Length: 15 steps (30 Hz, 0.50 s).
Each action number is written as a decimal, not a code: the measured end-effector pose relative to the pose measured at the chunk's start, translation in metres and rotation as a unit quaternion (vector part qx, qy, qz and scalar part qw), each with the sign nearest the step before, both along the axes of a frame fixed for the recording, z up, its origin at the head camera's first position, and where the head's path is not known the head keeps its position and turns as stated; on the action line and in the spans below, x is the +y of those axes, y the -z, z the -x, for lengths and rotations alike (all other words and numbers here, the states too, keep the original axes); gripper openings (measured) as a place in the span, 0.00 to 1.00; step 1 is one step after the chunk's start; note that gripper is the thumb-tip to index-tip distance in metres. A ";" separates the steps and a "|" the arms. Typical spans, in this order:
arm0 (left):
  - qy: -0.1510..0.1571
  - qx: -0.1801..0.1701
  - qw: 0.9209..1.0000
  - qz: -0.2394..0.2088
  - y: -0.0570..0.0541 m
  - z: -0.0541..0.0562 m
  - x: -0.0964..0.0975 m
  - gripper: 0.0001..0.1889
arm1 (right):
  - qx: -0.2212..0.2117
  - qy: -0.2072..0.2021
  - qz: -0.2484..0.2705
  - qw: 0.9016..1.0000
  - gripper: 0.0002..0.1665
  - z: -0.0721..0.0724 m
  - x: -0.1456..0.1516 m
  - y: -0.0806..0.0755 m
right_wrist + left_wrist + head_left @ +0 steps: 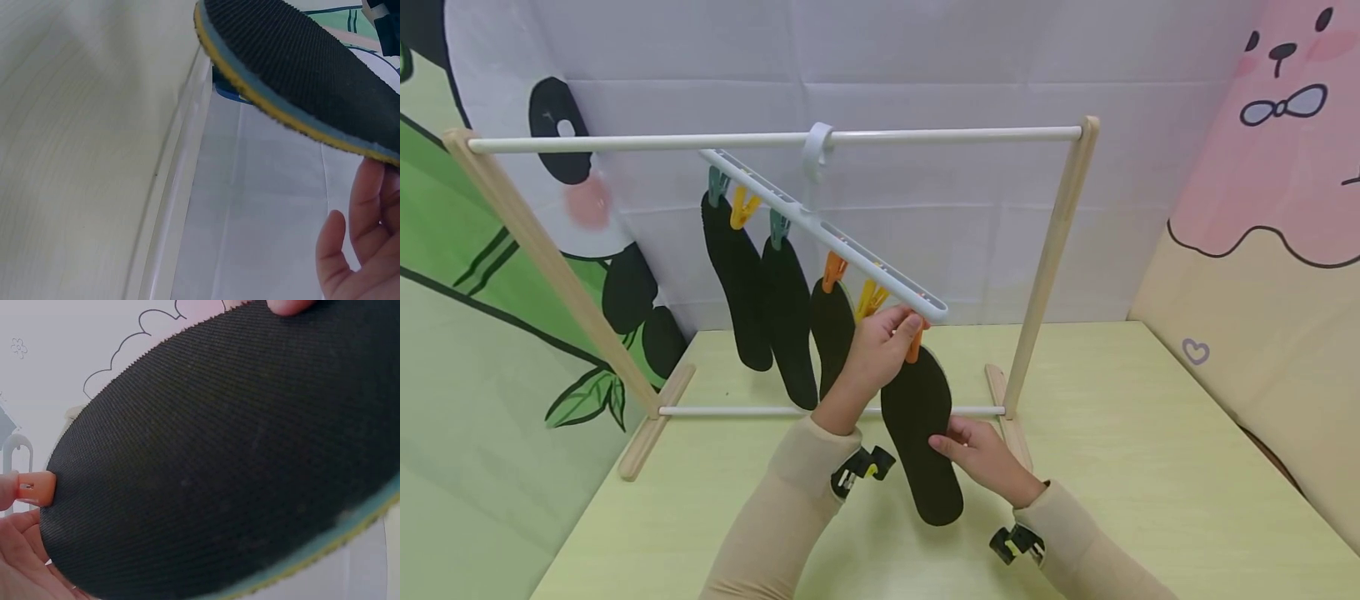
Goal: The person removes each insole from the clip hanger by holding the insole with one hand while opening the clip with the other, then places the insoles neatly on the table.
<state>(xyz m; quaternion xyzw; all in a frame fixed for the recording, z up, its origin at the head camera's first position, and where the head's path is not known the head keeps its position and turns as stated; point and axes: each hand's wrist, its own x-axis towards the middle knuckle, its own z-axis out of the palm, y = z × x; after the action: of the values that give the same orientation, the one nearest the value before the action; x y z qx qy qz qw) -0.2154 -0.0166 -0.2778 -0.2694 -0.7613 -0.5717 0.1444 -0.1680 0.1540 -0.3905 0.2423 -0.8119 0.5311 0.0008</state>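
My left hand pinches an orange clothespin at the near end of a light-blue clip hanger. In the left wrist view that orange clothespin bites the rounded end of a black insole. The insole hangs down over the table, its ribbed face showing. My right hand holds its right edge, thumb in front and fingers behind. Seen from the right wrist, the insole has a blue and yellow edge, with the right hand's fingers at it.
Three more black insoles hang farther along the hanger from green and orange clothespins. Yellow clothespins sit between them. The hanger's hook loops over the white top rod of a wooden-legged rack on the pale table.
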 end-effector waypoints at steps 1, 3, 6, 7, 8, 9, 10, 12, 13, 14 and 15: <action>0.000 -0.001 1.000 -0.001 0.000 0.000 0.000 0.08 | 0.000 0.000 0.000 1.000 0.10 0.000 0.000 0.000; -0.001 -0.002 1.000 -0.003 0.000 0.000 0.000 0.08 | 0.002 -0.001 -0.001 1.000 0.10 0.001 0.000 0.001; -0.004 -0.007 1.000 -0.007 0.000 0.000 0.000 0.08 | 0.004 0.003 -0.004 1.000 0.09 0.001 0.000 0.003; -0.005 -0.009 1.000 -0.008 0.000 0.000 0.001 0.08 | 0.005 0.003 -0.004 1.000 0.09 0.001 0.000 0.003; -0.006 -0.011 1.000 -0.008 0.000 0.000 0.001 0.08 | 0.006 0.003 -0.005 1.000 0.09 0.001 0.000 0.003; -0.006 -0.014 1.000 -0.010 0.000 0.000 0.001 0.08 | 0.006 0.003 -0.004 1.000 0.09 0.001 0.000 0.003; -0.006 -0.013 1.000 -0.009 0.000 0.001 0.001 0.08 | 0.007 0.004 -0.005 1.000 0.09 0.001 0.000 0.004; -0.007 -0.012 1.000 -0.008 0.001 0.001 0.001 0.08 | 0.007 0.004 -0.006 1.000 0.09 0.001 0.001 0.004; -0.008 -0.010 1.000 -0.007 0.001 0.001 0.001 0.08 | 0.008 0.003 -0.006 1.000 0.09 0.001 0.001 0.004; -0.009 -0.008 1.000 -0.007 0.001 0.001 0.002 0.08 | 0.008 0.003 -0.006 1.000 0.09 0.001 0.001 0.004; -0.010 -0.006 1.000 -0.006 0.002 0.001 0.002 0.09 | 0.008 0.004 -0.007 1.000 0.09 0.001 0.001 0.004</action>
<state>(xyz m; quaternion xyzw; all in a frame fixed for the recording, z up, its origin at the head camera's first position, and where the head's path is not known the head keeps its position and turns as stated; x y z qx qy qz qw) -0.2166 -0.0149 -0.2794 -0.2575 -0.7613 -0.5765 0.1476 -0.1689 0.1546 -0.3946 0.2434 -0.8165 0.5235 0.0072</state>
